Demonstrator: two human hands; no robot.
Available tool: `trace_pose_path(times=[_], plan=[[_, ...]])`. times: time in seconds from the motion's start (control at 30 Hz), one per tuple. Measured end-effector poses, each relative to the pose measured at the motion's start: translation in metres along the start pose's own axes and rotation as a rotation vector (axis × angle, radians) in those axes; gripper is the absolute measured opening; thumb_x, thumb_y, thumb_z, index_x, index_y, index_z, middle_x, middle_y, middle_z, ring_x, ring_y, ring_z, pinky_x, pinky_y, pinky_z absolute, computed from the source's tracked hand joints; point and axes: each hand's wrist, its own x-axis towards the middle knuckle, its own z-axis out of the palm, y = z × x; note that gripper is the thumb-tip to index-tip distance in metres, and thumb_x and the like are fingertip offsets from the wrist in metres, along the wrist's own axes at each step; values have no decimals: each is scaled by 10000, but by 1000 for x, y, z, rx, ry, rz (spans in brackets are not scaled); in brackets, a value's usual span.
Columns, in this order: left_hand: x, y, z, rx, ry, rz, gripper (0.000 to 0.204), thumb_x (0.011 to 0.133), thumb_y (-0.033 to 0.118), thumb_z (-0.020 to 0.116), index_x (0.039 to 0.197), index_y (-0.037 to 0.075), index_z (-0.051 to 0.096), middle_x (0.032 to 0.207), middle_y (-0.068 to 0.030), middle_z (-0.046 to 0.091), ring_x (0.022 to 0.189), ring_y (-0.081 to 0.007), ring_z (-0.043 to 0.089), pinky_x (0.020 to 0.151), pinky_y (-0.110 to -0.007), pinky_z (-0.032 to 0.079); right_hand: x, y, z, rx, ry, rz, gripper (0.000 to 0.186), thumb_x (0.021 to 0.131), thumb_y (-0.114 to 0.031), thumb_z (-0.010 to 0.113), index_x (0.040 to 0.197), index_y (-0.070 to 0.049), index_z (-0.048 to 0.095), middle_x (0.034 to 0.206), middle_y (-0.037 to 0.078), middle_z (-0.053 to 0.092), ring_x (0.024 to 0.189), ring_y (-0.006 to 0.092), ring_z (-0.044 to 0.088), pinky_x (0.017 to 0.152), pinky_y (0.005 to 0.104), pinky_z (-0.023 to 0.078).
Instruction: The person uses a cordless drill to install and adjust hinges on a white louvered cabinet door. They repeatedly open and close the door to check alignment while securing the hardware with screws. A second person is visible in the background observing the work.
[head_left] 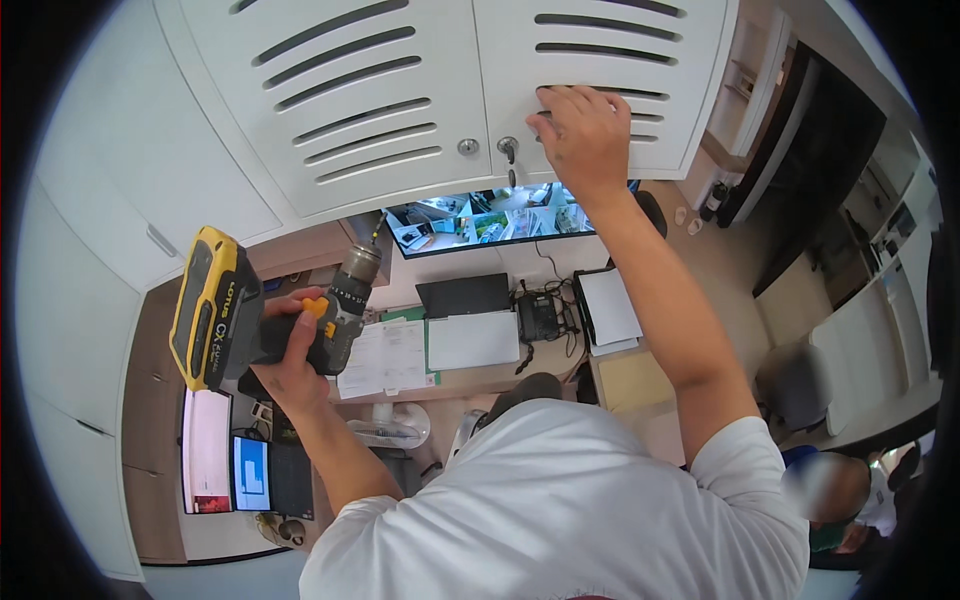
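Observation:
My left hand (pixel 292 362) grips the handle of a cordless drill (pixel 347 300) with a yellow and black battery pack. A thin bit (pixel 379 228) sticks up from its chuck toward the lower edge of the white cabinet. Up at the slotted right cabinet door (pixel 600 65), my right hand (pixel 588 145) has its fingers bent over a slot, the tips partly hidden. Left of that hand, a lock (pixel 508 146) has a key hanging in it. A second round lock (pixel 467 147) sits on the left cabinet door (pixel 350 100). Both doors look closed.
Below the cabinet are a wide monitor (pixel 490 222), papers (pixel 388 355), a closed laptop (pixel 474 338), a desk phone (pixel 540 316) and a fan (pixel 400 428). Two lit screens (pixel 208 450) stand at lower left. Another person (pixel 840 490) is at lower right, near a chair (pixel 795 385).

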Motion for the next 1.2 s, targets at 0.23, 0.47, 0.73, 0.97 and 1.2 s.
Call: trace_pose_path(times=[0.23,0.47,0.73,0.97,1.2], plan=[[-2,-17,-12,-28,-7,-45,241,844,-51,721,1073,-22,651,1070,-223,720,1044,-304,709,996,-408,544,-39,-16,-6,124,53,70,382,792,-192,833,1165,-170,755,1163,53,657,1111,290,600,977,482,421],[19,-23,6,-11,-202,-80,245,886,-34,678,1122,6,626,1129,-227,698,1096,-308,668,1054,-447,503,-122,-54,-55,422,-99,126,358,821,-171,775,1173,-141,719,1205,71,630,1128,303,605,1007,538,424],[25,38,65,110,-409,69,232,890,40,639,1119,7,618,1132,-240,686,1135,-341,645,1092,-481,473,-176,-71,-149,965,-181,247,302,865,-181,801,1136,-121,682,1129,49,665,1019,265,642,876,428,485],[31,67,111,43,-524,72,270,902,91,709,1146,21,618,1146,-229,680,1161,-356,640,1101,-489,462,-134,-66,-274,1082,407,80,237,893,-221,797,1029,-104,643,1016,83,681,793,278,636,668,419,536],[12,72,151,80,-726,-67,334,795,112,827,1065,21,653,1060,-231,732,1056,-363,710,988,-492,544,-82,-44,-307,865,531,-151,241,884,-211,802,1079,-88,732,1149,109,764,778,222,669,718,367,556]])
